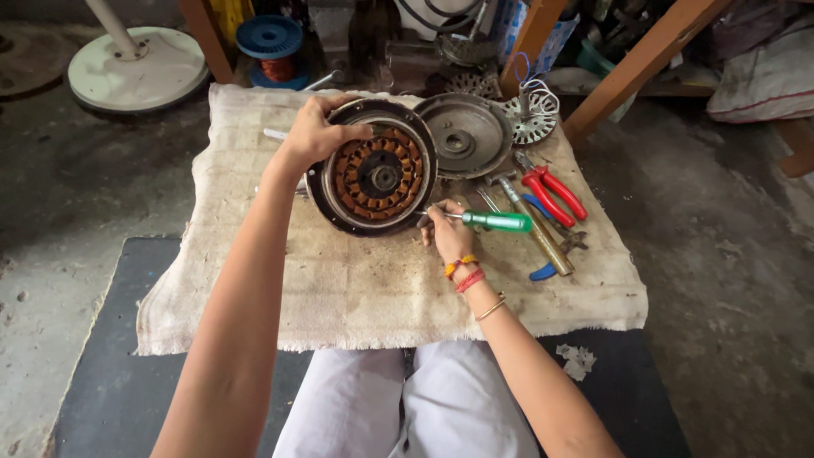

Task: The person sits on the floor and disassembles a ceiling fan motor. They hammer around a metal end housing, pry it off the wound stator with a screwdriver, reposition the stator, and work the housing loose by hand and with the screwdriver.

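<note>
A round fan motor (374, 166) with copper windings in a dark metal housing stands tilted on a beige cloth (356, 288). My left hand (315, 131) grips its upper left rim. My right hand (447, 233) holds a green-handled screwdriver (496, 221), whose metal tip points left at the housing's lower right edge. Red and orange threads and a thin bangle circle my right wrist.
A grey metal motor cover (465, 133) lies right of the motor. Red-handled pliers (551, 193), a hammer (534, 227) and a blue-handled tool (543, 271) lie on the cloth's right side. A blue spool of copper wire (270, 47), a white fan base (136, 68) and wooden legs (636, 64) stand behind.
</note>
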